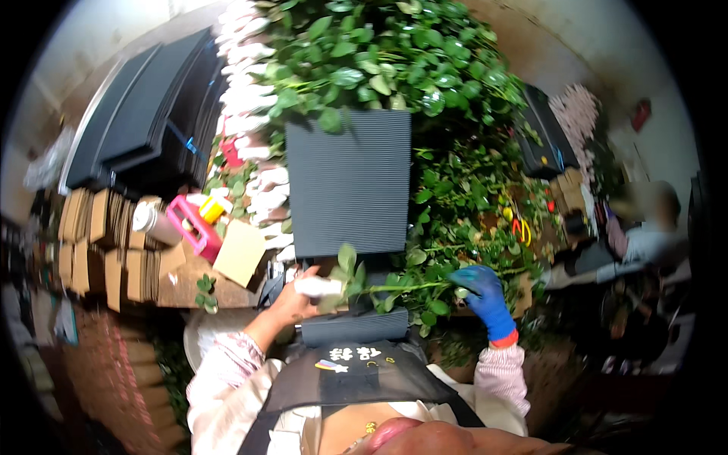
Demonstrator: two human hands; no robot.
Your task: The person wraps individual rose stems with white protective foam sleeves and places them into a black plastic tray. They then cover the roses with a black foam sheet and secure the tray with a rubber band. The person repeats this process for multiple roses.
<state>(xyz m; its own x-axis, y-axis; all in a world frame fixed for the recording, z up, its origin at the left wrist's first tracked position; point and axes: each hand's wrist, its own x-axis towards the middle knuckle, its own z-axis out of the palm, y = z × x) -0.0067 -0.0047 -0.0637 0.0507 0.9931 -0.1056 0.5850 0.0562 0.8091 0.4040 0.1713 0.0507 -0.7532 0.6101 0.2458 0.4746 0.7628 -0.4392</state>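
Across my front lies a long-stemmed rose (pixel 409 287), its white-covered head (pixel 318 287) to the left and leaves along the green stem. My bare left hand (pixel 290 305) curls around the head end, its fingertips partly hidden behind it. My right hand (pixel 485 297), in a blue glove with an orange cuff, is closed on the stem at the right. Beyond them a dark grey corrugated board (pixel 349 186) stands in the middle of the bench. Stems with white-covered heads (pixel 254 98) are piled along its left side, leaves (pixel 394 61) toward the right.
Left of the board are a pink holder (pixel 193 226), a yellow item (pixel 214 208), a pale cup (pixel 154 222) and stacked cardboard pieces (pixel 140 273). Dark boards (pixel 155 114) stack behind them. Orange-handled scissors (pixel 522 231) lie among leaves at right. Another person (pixel 644 243) sits far right.
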